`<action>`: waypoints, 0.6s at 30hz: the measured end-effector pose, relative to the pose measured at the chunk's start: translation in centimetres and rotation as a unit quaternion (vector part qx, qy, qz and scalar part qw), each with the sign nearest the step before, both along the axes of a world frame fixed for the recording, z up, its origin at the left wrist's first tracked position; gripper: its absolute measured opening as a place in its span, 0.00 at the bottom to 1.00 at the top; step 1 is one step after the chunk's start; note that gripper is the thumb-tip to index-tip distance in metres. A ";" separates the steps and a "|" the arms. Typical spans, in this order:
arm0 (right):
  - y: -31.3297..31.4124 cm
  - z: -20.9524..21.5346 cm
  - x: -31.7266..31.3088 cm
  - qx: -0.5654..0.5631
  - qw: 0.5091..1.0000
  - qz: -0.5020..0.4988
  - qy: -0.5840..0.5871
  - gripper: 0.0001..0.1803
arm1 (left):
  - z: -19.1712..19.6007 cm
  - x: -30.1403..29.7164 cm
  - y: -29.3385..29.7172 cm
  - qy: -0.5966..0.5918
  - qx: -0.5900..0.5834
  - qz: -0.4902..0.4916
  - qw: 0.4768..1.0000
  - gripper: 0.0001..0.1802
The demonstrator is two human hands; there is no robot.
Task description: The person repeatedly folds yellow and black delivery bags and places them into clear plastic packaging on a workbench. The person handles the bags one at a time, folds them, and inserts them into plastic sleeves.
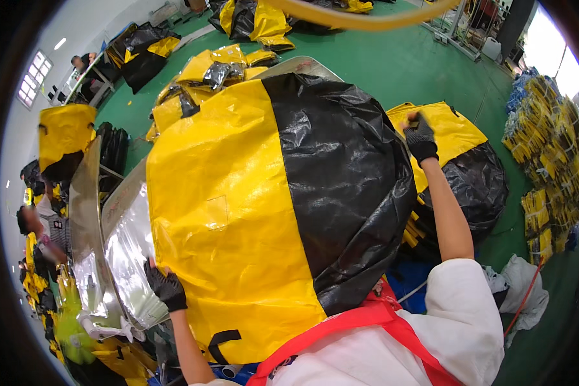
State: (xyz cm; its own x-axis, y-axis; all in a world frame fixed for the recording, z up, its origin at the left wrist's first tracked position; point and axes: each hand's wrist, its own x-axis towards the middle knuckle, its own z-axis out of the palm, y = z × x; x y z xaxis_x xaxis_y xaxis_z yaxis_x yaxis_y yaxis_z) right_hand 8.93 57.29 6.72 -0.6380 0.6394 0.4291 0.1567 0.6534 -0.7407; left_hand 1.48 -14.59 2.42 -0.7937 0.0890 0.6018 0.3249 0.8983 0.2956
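A large yellow and black woven plastic bag [225,186] lies spread flat before me, yellow on the left and black on the right. A black strap loop shows at its near edge. My left hand [166,288], in a dark fingerless glove, is closed on the bag's left edge near the lower corner. My right hand [421,136], gloved alike, is raised beyond the black side with its fingers curled in. It is over a second yellow and black bag [473,177] at the right; what its fingers hold, if anything, is hidden.
Under the bag is a shiny metal table [132,238]. Folded yellow packs [206,71] are heaped beyond it. Tied bundles [547,161] stand at the far right on the green floor [447,71]. A co-worker [51,225] is at the left. A yellow hose [367,19] crosses the top.
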 end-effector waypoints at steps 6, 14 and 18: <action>-4.3 -1.0 1.0 -0.440 0.887 0.130 -0.051 0.28 | 0.2 -7.2 3.0 -0.279 -0.214 0.269 0.897 0.43; -6.0 1.8 -1.5 -0.583 0.788 0.199 0.029 0.18 | -4.1 -12.2 -4.2 -0.172 -0.067 0.266 0.946 0.33; -3.0 3.7 -4.3 -0.566 0.820 0.078 0.037 0.16 | -1.5 -11.8 -0.9 -0.270 -0.037 0.228 0.935 0.28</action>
